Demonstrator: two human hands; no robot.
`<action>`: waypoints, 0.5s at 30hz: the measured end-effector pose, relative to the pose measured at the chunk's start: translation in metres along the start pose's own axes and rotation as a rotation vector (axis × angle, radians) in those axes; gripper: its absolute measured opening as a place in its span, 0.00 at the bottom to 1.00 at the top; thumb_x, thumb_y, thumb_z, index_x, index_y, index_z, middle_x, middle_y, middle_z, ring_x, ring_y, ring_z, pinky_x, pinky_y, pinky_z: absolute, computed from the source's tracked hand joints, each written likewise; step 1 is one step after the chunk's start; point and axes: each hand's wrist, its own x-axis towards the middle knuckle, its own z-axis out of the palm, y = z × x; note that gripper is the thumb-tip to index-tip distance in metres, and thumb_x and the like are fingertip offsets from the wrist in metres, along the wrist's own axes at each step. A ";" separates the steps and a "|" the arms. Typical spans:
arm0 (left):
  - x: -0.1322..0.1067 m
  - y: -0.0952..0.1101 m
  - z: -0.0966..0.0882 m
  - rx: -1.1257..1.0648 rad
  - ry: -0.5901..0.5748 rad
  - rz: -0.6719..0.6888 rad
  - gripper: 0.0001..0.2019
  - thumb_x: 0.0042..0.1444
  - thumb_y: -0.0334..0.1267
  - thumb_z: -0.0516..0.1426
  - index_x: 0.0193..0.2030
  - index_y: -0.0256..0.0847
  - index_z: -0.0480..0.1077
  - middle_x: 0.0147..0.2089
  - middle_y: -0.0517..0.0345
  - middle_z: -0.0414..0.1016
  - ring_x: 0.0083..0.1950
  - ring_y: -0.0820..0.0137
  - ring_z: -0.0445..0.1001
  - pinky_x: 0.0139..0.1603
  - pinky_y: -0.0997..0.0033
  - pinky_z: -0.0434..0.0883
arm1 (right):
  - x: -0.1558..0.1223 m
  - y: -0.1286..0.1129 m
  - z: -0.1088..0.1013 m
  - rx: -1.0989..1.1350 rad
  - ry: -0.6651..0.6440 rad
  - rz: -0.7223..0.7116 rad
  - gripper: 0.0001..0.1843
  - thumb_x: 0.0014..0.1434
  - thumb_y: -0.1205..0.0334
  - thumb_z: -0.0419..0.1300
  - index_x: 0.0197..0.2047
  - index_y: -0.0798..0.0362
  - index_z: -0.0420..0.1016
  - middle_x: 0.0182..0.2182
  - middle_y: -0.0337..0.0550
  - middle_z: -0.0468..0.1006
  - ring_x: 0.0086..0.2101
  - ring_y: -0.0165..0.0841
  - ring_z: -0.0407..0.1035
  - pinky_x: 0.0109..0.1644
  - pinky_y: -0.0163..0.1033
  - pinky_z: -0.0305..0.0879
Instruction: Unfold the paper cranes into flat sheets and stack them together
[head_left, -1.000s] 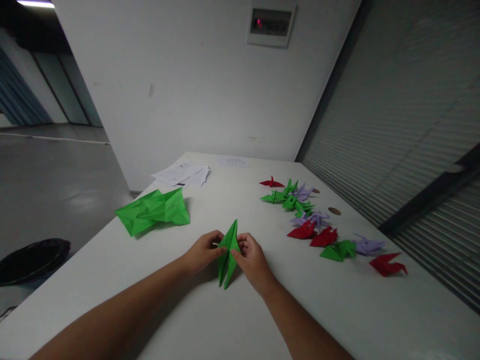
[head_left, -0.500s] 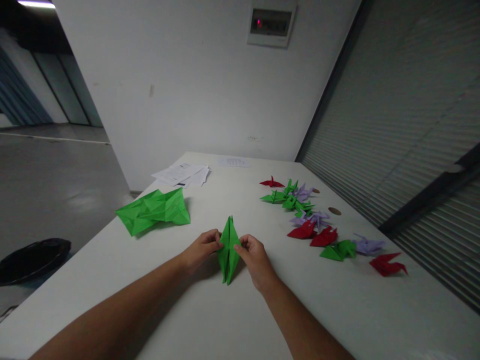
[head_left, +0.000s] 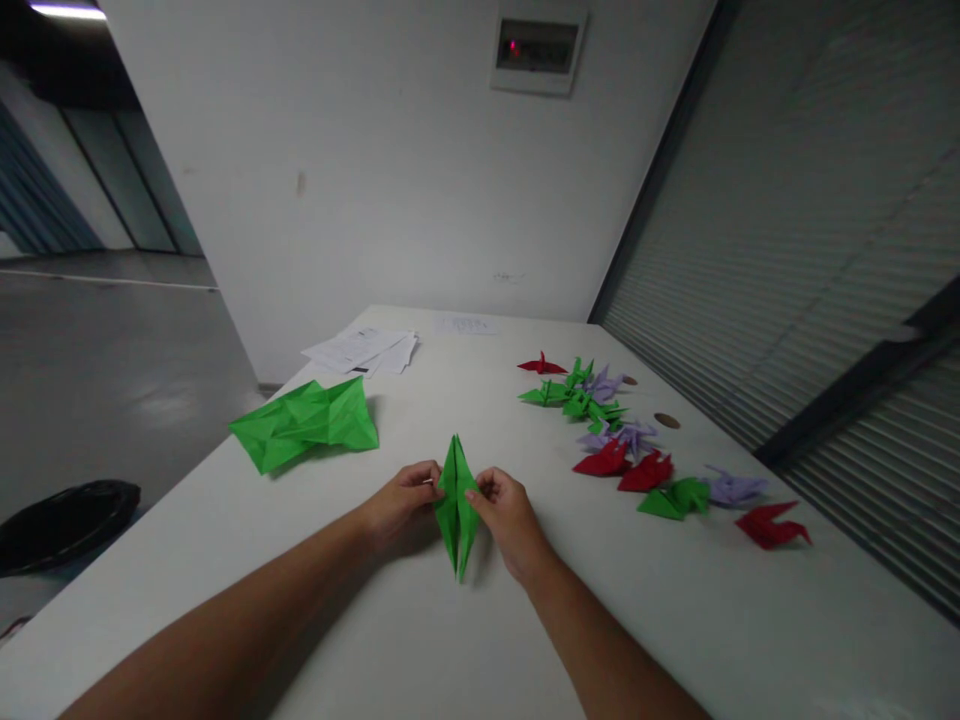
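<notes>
Between my two hands is a green origami paper (head_left: 457, 505), folded into a long narrow diamond with a slit down its middle. My left hand (head_left: 405, 502) pinches its left edge between thumb and fingers. On the opposite edge, my right hand (head_left: 508, 515) grips it the same way, thumb on the front face. The diamond's points face away from me and toward me, just over the white table (head_left: 420, 640). The fingertips behind the paper are hidden.
Creased green paper sheets (head_left: 307, 425) lie at the left. Several folded paper cranes in green, purple and red, such as a red crane (head_left: 772, 525), line the right side. Printed papers (head_left: 364, 350) rest at the back, and a black-lined bin (head_left: 67, 525) stands beyond the left edge.
The near end of the green diamond has swung slightly to the right and its two lower tips sit a little closer to me. Both hands keep their hold.
</notes>
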 end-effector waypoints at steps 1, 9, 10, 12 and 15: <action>-0.001 0.000 0.001 -0.008 -0.001 -0.016 0.14 0.48 0.37 0.71 0.29 0.38 0.69 0.31 0.60 0.70 0.35 0.71 0.70 0.37 0.72 0.63 | 0.000 0.000 0.000 -0.010 0.000 -0.008 0.11 0.50 0.57 0.68 0.30 0.52 0.69 0.24 0.34 0.69 0.27 0.31 0.63 0.31 0.35 0.59; 0.005 -0.004 -0.005 0.124 0.115 -0.002 0.16 0.47 0.41 0.71 0.29 0.38 0.68 0.27 0.62 0.71 0.29 0.73 0.69 0.32 0.72 0.64 | -0.006 0.001 -0.002 -0.359 0.056 -0.170 0.21 0.50 0.62 0.67 0.45 0.49 0.64 0.38 0.42 0.74 0.40 0.41 0.72 0.43 0.45 0.72; 0.006 -0.005 -0.006 0.150 0.133 0.013 0.16 0.46 0.41 0.71 0.29 0.38 0.68 0.27 0.62 0.70 0.28 0.73 0.69 0.31 0.72 0.64 | -0.008 0.000 -0.001 -0.466 0.063 -0.219 0.26 0.47 0.64 0.68 0.48 0.49 0.64 0.41 0.44 0.74 0.44 0.43 0.72 0.48 0.49 0.72; 0.008 -0.006 -0.007 0.201 0.157 0.045 0.17 0.46 0.42 0.71 0.28 0.38 0.67 0.25 0.63 0.70 0.27 0.73 0.68 0.30 0.73 0.65 | -0.013 -0.004 0.000 -0.668 0.060 -0.309 0.33 0.45 0.68 0.69 0.54 0.49 0.64 0.47 0.48 0.73 0.50 0.47 0.70 0.56 0.54 0.68; 0.009 -0.007 -0.006 0.276 0.173 0.076 0.17 0.46 0.43 0.70 0.27 0.38 0.66 0.24 0.64 0.69 0.26 0.74 0.67 0.29 0.74 0.64 | -0.019 -0.009 0.003 -0.856 0.013 -0.375 0.35 0.47 0.69 0.67 0.59 0.50 0.64 0.52 0.51 0.71 0.54 0.48 0.67 0.60 0.55 0.66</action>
